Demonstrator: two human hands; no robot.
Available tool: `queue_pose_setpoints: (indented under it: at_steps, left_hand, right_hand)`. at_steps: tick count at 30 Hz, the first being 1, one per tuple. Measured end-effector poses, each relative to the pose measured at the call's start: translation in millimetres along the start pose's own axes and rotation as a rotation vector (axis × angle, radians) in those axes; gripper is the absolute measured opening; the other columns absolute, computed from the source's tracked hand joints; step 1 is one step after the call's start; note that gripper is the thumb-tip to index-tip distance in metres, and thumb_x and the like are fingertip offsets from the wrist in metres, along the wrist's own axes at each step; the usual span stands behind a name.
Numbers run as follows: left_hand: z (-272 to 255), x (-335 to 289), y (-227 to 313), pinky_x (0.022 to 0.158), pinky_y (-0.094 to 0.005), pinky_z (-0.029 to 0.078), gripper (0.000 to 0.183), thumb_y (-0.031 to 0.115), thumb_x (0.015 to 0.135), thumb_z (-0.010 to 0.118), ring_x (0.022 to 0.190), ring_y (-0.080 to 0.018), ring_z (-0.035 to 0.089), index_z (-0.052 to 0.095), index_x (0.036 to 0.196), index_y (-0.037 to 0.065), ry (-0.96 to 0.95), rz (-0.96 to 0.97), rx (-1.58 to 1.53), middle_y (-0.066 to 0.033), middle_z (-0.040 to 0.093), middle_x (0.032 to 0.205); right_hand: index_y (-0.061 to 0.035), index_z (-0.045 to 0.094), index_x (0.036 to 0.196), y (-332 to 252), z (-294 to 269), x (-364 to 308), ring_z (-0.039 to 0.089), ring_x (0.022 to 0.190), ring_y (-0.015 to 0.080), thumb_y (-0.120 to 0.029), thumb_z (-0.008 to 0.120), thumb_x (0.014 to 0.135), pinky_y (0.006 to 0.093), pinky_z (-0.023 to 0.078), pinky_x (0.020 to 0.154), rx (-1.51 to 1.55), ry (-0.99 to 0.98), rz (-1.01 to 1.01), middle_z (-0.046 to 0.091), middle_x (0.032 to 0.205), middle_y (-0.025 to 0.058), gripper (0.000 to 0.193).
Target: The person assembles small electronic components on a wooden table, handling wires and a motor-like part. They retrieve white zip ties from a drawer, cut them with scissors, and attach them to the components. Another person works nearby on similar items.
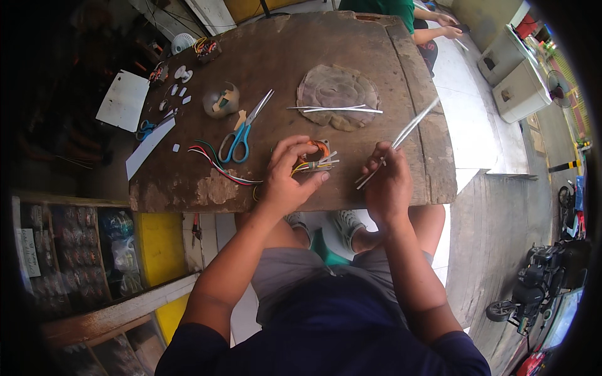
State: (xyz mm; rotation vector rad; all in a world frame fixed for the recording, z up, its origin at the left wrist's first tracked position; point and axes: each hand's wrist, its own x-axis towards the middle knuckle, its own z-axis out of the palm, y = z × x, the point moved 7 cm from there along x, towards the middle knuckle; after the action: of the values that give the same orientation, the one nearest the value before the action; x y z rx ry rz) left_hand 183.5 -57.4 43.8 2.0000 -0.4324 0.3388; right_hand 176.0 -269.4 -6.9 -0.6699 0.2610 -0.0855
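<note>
My left hand (285,178) is closed around a small coil winding (322,149) with orange copper wire, near the table's front edge. Short white and yellow leads stick out of it towards the right. A bundle of red, white, black and green wires (216,164) trails left from that hand across the wood. In my right hand (390,182), thin white strips (416,121) are pinched, slanting up to the right, apart from the coil. Blue-handled scissors (238,143) lie with blades slightly parted, beyond my left hand. More white strips (343,109) rest across a round brown mat (338,81).
A clear tape roll (221,100), a second pair of scissors (145,127), a white spool (183,74) and wired coils (205,50) lie on the left of the wooden table (276,56). Another person in a green sleeve (401,9) sits at the far right corner.
</note>
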Motion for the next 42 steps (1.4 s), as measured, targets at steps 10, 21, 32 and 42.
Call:
queue_pose_setpoints:
  at_steps: [10, 21, 32, 42]
  left_hand:
    - [4, 131, -28, 0.086, -0.0367, 0.056, 0.022, 0.014, 0.097, 0.076, 0.1, -0.0228, 0.071, 0.078, 0.116, 0.005, -0.365, -0.016, 0.416, -0.0101, 0.075, 0.11]
    - [28, 139, -38, 0.077, -0.0319, 0.054, 0.017, 0.012, 0.096, 0.077, 0.082, -0.0137, 0.067, 0.074, 0.109, 0.001, -0.631, -0.243, 0.441, -0.005, 0.073, 0.092]
    - [57, 95, 48, 0.074, -0.0281, 0.051, 0.015, 0.011, 0.098, 0.077, 0.082, -0.0076, 0.061, 0.071, 0.106, 0.0, -0.997, -0.06, 0.091, 0.0011, 0.068, 0.09]
    - [71, 92, 41, 0.075, -0.0348, 0.053, 0.019, 0.016, 0.09, 0.076, 0.085, -0.0189, 0.065, 0.072, 0.105, 0.004, -1.145, 0.046, 0.289, -0.0077, 0.069, 0.092]
  right_hand:
    - [-0.0008, 0.064, 0.13, -24, -11, -19, 0.061, 0.091, 0.0091, -0.026, 0.069, 0.11, 0.0248, 0.05, 0.081, -0.504, -0.056, -0.174, 0.068, 0.105, 0.0012, 0.032]
    - [-0.0001, 0.065, 0.12, -9, -21, -14, 0.063, 0.089, 0.0106, -0.018, 0.069, 0.11, 0.0265, 0.052, 0.082, -0.507, 0.027, -0.117, 0.067, 0.099, 0.0027, 0.021]
    - [-0.0005, 0.061, 0.122, 4, -25, -25, 0.065, 0.091, 0.0152, -0.02, 0.066, 0.111, 0.03, 0.055, 0.084, -0.309, 0.019, -0.049, 0.067, 0.101, 0.0059, 0.023]
    - [0.0008, 0.061, 0.121, 6, -25, -23, 0.066, 0.093, 0.0148, -0.021, 0.066, 0.111, 0.0298, 0.056, 0.086, -0.309, 0.024, -0.05, 0.068, 0.103, 0.0067, 0.025]
